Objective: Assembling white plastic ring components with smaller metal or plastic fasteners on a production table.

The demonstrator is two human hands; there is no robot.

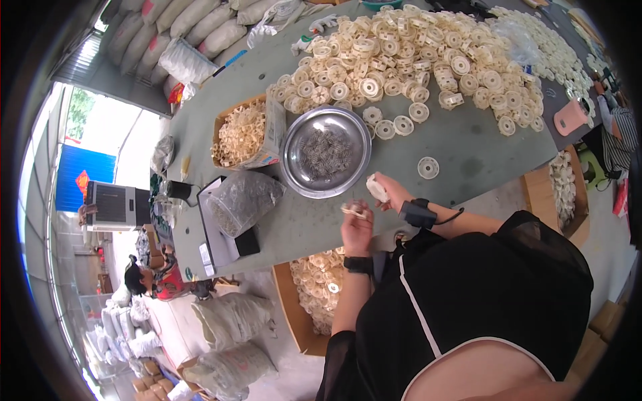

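My left hand (358, 232), closed, pinches a small flat cream plastic piece (354, 212) just past the table's near edge. Close by on its right, my right hand (394, 192) grips a round cream plastic wheel (377, 189), seen partly edge-on. The two parts are apart. Beyond my hands stands a shiny metal bowl (291, 175) with many small metal springs (326, 154) in it. One loose cream wheel (428, 168) lies flat to the right of my right hand, and several more lie at the front of a large heap of wheels (381, 57).
Left of the bowl stand a cardboard box (273, 137) of small cream pieces and a clear plastic bag (244, 200) on an open carton. Below the table edge is another box (284, 301) of cream parts. A pink container (570, 117) stands far right. Another person (157, 281) is at left.
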